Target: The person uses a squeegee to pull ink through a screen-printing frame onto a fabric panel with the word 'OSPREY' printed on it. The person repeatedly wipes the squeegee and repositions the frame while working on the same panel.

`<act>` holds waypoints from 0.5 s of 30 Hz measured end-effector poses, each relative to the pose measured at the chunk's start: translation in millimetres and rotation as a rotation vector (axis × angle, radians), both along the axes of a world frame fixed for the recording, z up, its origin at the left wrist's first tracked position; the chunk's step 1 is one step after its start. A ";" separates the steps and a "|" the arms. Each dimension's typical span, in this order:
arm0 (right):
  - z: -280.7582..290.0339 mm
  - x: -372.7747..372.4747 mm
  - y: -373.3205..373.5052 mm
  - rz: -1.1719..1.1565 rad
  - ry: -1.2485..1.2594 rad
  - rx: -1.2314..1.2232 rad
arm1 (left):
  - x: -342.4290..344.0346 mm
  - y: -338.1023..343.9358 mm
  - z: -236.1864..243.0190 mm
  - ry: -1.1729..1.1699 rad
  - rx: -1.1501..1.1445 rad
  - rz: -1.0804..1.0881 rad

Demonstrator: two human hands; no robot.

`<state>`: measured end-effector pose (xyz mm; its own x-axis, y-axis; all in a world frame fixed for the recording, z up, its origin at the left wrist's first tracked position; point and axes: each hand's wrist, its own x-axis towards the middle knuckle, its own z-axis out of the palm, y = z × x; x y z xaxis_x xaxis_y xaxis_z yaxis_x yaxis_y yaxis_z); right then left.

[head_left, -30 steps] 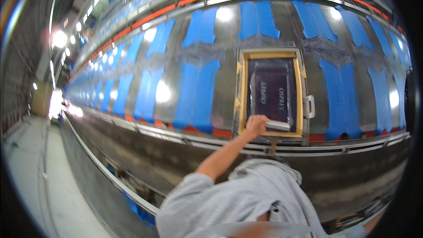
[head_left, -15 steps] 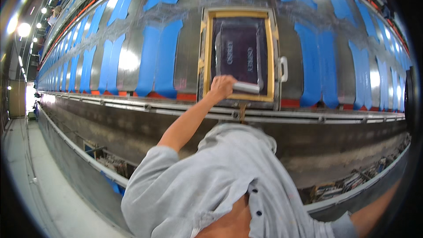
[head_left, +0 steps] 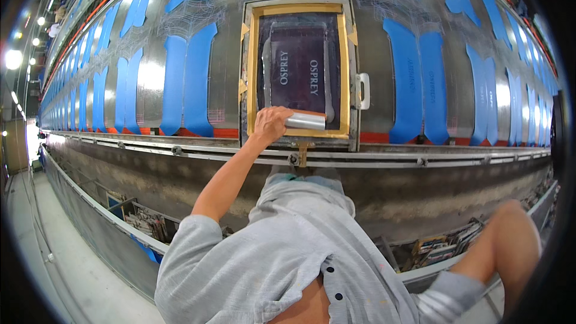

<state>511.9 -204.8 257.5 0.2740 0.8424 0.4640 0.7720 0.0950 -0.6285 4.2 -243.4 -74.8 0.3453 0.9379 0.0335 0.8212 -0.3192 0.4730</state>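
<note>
My left hand (head_left: 273, 121) grips the left end of a silver squeegee (head_left: 307, 121) with an orange edge. The squeegee lies across the near end of a framed printing screen (head_left: 297, 45), which has a dark purple mesh, pale lettering, yellow tape along its inner border and a white side handle (head_left: 363, 91). Streaks of pale paste show along both long sides of the mesh. My right arm is bent at the lower right; its hand is out of view.
A long table (head_left: 225, 78) carries rows of blue fabric pieces (head_left: 198, 78) either side of the screen. A metal rail (head_left: 384, 159) runs along its near edge. Behind me are a trough, bundles of flat items (head_left: 438, 249) and a pale walkway (head_left: 78, 276) at left.
The view has levelled and shifted, so the screen sits further left and higher. My left hand still holds the squeegee at the screen's near end. More of my bent right arm shows.
</note>
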 end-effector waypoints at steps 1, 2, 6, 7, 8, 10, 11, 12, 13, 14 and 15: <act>-7.5 -10.6 20.1 0.020 0.026 -0.039 | -0.5 -2.0 -0.4 -0.011 0.030 0.005; -22.3 -22.9 41.7 0.017 0.042 -0.100 | 3.5 2.0 -3.5 -0.033 0.061 -0.009; -224.0 -94.0 112.7 0.044 0.181 -0.595 | -1.8 -9.3 -7.8 -0.029 0.079 0.035; -277.6 -105.5 103.8 0.020 0.122 -0.671 | 5.6 -7.5 -9.5 -0.048 0.075 0.013; -357.6 -100.1 90.9 0.062 -0.118 -0.210 | 23.4 -5.1 -3.4 -0.042 0.045 -0.008; -380.9 -112.8 70.4 -0.026 -0.045 -0.677 | 44.2 -15.0 -3.2 -0.015 0.002 0.017; -393.2 -106.3 77.0 0.048 0.083 -0.627 | 53.9 -11.3 -3.2 -0.015 0.011 -0.001; -396.0 -110.0 76.2 0.028 0.066 -0.525 | 60.7 -11.4 -6.0 -0.004 -0.006 0.004; -397.0 -105.4 75.2 0.015 0.045 -0.560 | 67.1 -12.7 -8.8 0.006 -0.023 0.006; -418.0 -78.8 82.3 -0.013 0.102 -0.518 | 76.6 -6.5 -8.6 0.006 -0.028 -0.026; -401.8 -87.8 82.2 -0.045 0.041 -0.567 | 80.7 -14.1 -13.1 -0.012 -0.014 0.001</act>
